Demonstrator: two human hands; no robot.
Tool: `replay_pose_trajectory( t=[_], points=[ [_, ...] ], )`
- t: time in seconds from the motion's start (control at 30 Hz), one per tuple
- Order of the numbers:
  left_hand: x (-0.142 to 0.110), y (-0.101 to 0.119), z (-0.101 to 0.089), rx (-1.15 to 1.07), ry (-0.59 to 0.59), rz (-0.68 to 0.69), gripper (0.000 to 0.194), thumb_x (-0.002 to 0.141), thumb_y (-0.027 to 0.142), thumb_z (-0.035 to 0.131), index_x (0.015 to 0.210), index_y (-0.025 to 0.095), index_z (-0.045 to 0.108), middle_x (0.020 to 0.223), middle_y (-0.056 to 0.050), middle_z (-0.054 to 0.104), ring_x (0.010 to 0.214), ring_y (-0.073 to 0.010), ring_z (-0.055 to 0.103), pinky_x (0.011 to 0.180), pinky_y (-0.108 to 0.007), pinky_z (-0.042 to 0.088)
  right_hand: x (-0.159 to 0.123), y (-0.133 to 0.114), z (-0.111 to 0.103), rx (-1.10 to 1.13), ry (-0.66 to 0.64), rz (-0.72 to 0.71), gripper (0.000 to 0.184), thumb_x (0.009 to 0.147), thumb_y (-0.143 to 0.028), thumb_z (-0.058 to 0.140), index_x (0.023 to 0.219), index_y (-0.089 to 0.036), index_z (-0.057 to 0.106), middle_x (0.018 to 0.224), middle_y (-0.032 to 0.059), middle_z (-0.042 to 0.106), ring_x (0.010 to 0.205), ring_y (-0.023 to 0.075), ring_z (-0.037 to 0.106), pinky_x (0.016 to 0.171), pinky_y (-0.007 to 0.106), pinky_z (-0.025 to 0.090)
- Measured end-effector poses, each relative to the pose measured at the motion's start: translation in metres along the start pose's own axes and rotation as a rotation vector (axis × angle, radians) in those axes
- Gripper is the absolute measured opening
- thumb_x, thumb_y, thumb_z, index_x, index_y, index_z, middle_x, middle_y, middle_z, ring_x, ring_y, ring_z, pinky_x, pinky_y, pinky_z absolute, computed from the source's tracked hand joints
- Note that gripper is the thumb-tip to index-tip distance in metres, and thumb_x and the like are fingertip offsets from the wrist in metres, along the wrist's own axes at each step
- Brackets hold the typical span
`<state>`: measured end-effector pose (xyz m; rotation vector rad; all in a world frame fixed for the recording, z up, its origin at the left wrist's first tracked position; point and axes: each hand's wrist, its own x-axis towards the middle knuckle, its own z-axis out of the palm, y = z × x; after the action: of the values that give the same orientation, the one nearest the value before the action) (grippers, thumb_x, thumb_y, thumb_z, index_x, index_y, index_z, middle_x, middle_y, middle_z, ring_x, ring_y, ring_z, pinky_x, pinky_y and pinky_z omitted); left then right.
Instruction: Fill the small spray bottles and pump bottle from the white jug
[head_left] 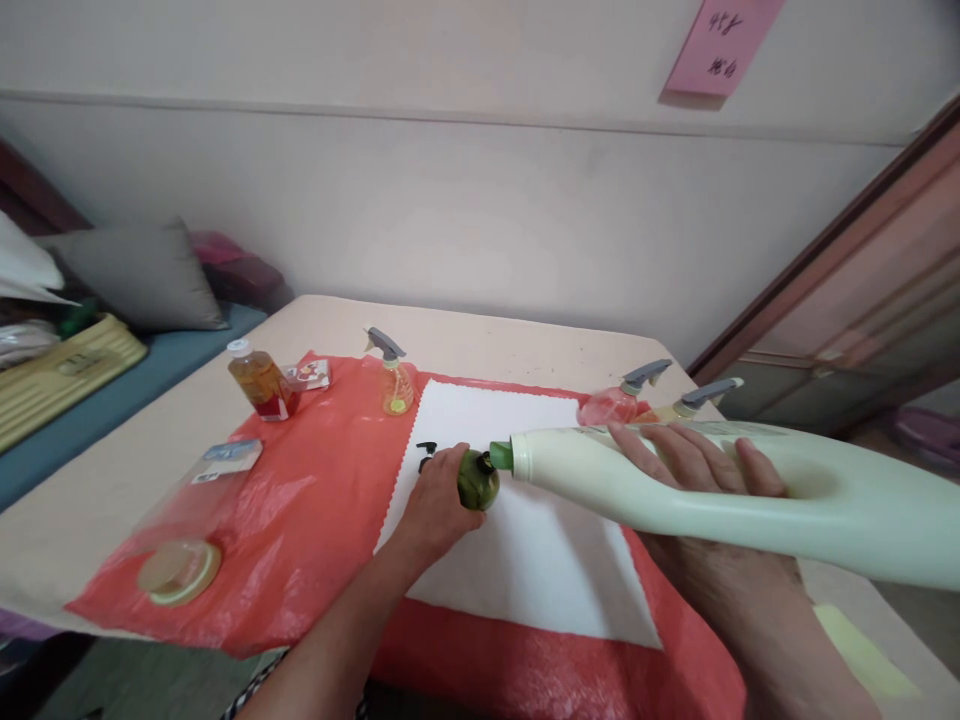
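Observation:
My left hand (439, 495) is closed around a small dark green bottle (478, 482) over a white cloth. Its mouth faces the green spout (501, 456) of a large pale green jug (720, 500), and the two meet or nearly meet. That jug lies tilted almost level in my right hand (697, 470), whose fingers wrap its handle from below and over the top. Whether liquid is flowing I cannot tell. Just beyond my left hand shows a black pump head (427, 450), its lower part hidden by the fingers.
The white cloth (525, 590) lies on red plastic sheeting (300, 540) over a table (480, 340). Spray bottles stand behind: one at left (396, 388), a pink one (609, 405) and another (701, 398) at right. A bottle of amber liquid (262, 382) and a clear jar (180, 572) are left.

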<state>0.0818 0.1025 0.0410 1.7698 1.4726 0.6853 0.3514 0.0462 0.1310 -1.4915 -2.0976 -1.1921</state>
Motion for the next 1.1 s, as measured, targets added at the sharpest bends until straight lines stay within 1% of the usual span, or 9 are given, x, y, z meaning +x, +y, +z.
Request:
replay_pose_trajectory(
  t=[0.2, 0.37, 0.5, 0.63, 0.73, 0.9, 0.97, 1.1],
  points=[
    [0.0002, -0.0022, 0.0014, -0.013, 0.013, 0.0, 0.087, 0.061, 0.021, 0.077, 0.141, 0.029, 0.044, 0.146, -0.009, 0.051, 0.136, -0.0314, 0.046, 0.111, -0.045, 0.041, -0.0014, 0.0002, -0.0016, 0.008, -0.015, 0.004, 0.061, 0.089, -0.019, 0.063, 0.148, -0.022, 0.048, 0.131, 0.0131, 0.068, 0.123, 0.0306, 0.061, 0.113, 0.052, 0.035],
    [-0.0001, -0.0008, 0.0007, -0.003, 0.003, -0.001, 0.088, 0.061, 0.021, 0.075, 0.143, 0.027, 0.043, 0.149, -0.011, 0.049, 0.138, -0.0326, 0.044, 0.112, -0.046, 0.04, -0.001, 0.0006, -0.0022, 0.002, -0.008, -0.013, 0.062, 0.088, -0.019, 0.064, 0.148, -0.021, 0.049, 0.13, 0.0137, 0.068, 0.123, 0.0306, 0.06, 0.112, 0.052, 0.035],
    [-0.0003, 0.0016, -0.0005, -0.004, -0.002, -0.01, 0.088, 0.061, 0.02, 0.075, 0.142, 0.027, 0.043, 0.148, -0.011, 0.05, 0.14, -0.0327, 0.044, 0.114, -0.046, 0.038, -0.0004, 0.0009, -0.0014, -0.008, -0.013, -0.023, 0.061, 0.088, -0.019, 0.064, 0.147, -0.02, 0.049, 0.13, 0.0144, 0.067, 0.123, 0.0308, 0.061, 0.111, 0.052, 0.035],
    [-0.0004, 0.003, -0.0014, 0.001, -0.015, -0.015, 0.087, 0.062, 0.019, 0.075, 0.142, 0.027, 0.043, 0.148, -0.011, 0.049, 0.139, -0.0322, 0.044, 0.114, -0.046, 0.039, -0.0004, 0.0013, -0.0007, -0.013, 0.006, -0.026, 0.059, 0.088, -0.019, 0.063, 0.145, -0.021, 0.051, 0.129, 0.013, 0.069, 0.121, 0.0301, 0.062, 0.112, 0.051, 0.035],
    [-0.0003, 0.0022, -0.0012, 0.011, -0.016, -0.009, 0.087, 0.062, 0.019, 0.074, 0.143, 0.025, 0.041, 0.149, -0.012, 0.048, 0.139, -0.0316, 0.043, 0.115, -0.046, 0.037, -0.0008, 0.0005, -0.0011, -0.007, -0.008, -0.018, 0.059, 0.088, -0.018, 0.062, 0.146, -0.022, 0.05, 0.129, 0.013, 0.069, 0.121, 0.0301, 0.062, 0.113, 0.05, 0.034],
    [0.0003, 0.0003, -0.0004, 0.001, -0.009, 0.005, 0.087, 0.061, 0.018, 0.076, 0.141, 0.027, 0.043, 0.147, -0.012, 0.05, 0.138, -0.0326, 0.044, 0.114, -0.048, 0.038, -0.0027, -0.0016, -0.0019, 0.044, -0.044, 0.041, 0.062, 0.087, -0.017, 0.063, 0.146, -0.025, 0.05, 0.133, 0.0122, 0.067, 0.125, 0.0313, 0.061, 0.115, 0.052, 0.032],
    [0.0006, 0.0002, -0.0003, 0.001, -0.012, 0.002, 0.087, 0.06, 0.018, 0.076, 0.141, 0.026, 0.043, 0.147, -0.012, 0.05, 0.139, -0.0331, 0.044, 0.114, -0.048, 0.039, -0.0033, -0.0014, -0.0018, 0.051, -0.05, 0.044, 0.063, 0.087, -0.016, 0.063, 0.147, -0.025, 0.049, 0.133, 0.0127, 0.067, 0.126, 0.0313, 0.061, 0.116, 0.052, 0.032],
    [0.0007, 0.0005, -0.0004, 0.007, -0.017, 0.0, 0.087, 0.061, 0.019, 0.076, 0.141, 0.026, 0.043, 0.147, -0.012, 0.05, 0.139, -0.0328, 0.044, 0.115, -0.047, 0.038, -0.0034, 0.0003, -0.0019, 0.034, -0.017, 0.011, 0.067, 0.087, -0.017, 0.063, 0.15, -0.024, 0.046, 0.132, 0.0138, 0.068, 0.125, 0.0314, 0.062, 0.115, 0.052, 0.033]
  ],
)
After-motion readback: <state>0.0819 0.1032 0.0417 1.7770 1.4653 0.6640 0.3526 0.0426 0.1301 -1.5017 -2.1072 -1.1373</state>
